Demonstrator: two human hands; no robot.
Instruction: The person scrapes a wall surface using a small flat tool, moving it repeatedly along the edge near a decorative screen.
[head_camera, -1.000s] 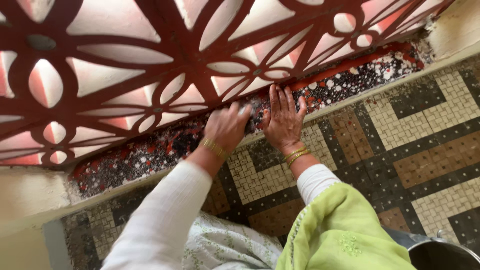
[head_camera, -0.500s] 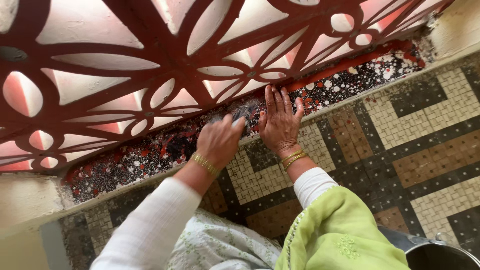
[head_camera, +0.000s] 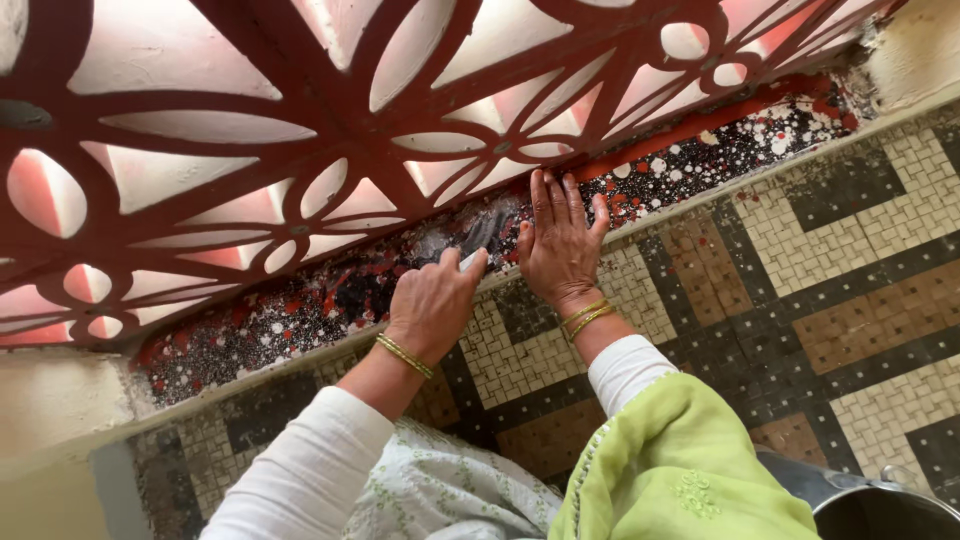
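At the bottom edge sits a metal pot (head_camera: 880, 505) on the mosaic floor (head_camera: 800, 300). Farther up, the left hand (head_camera: 432, 305) is curled tight around a small scraper (head_camera: 478, 245) (its blade meets the paint-speckled ledge (head_camera: 300, 310)). Just beside it the right hand (head_camera: 560, 240) lies flat, fingers spread, on that ledge. Beyond rises the red lattice screen (head_camera: 330, 110).

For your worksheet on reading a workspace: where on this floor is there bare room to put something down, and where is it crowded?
Bare mosaic floor lies open between the speckled ledge, the right hand and the metal pot. A smaller patch sits below the ledge beside the left hand. It is crowded where both hands meet at the ledge under the red lattice screen.
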